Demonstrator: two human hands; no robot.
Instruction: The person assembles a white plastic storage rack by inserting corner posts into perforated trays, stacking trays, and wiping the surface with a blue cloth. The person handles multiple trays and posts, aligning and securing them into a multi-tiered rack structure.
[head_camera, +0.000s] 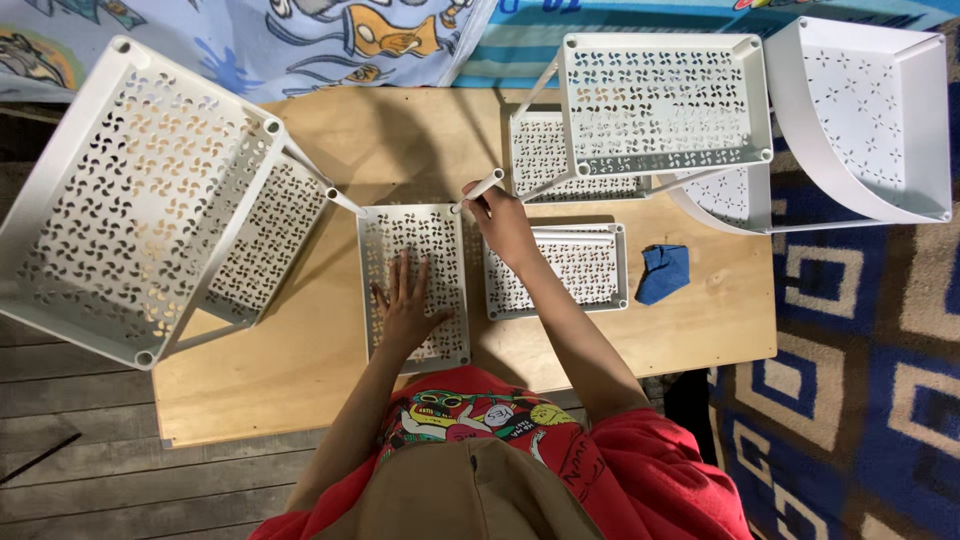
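Head view, landmark: wooden table (300, 360)
Tray: white perforated tray (440, 235) lies flat at table centre.
Left hand (405, 300): fingers spread wide, pressed flat on the tray.
Right hand (503, 222): fingers pinched around a white tube (480, 190) at the tray's far right corner.
Cloth: blue cloth (663, 271) on the table's right part.

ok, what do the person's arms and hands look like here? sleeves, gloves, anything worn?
Both hands are bare: no gloves, and no rings or watch that I can make out on the left hand or right hand. Forearms are uncovered; red sleeves end near the elbows. The red top has a colourful cartoon print on the chest.
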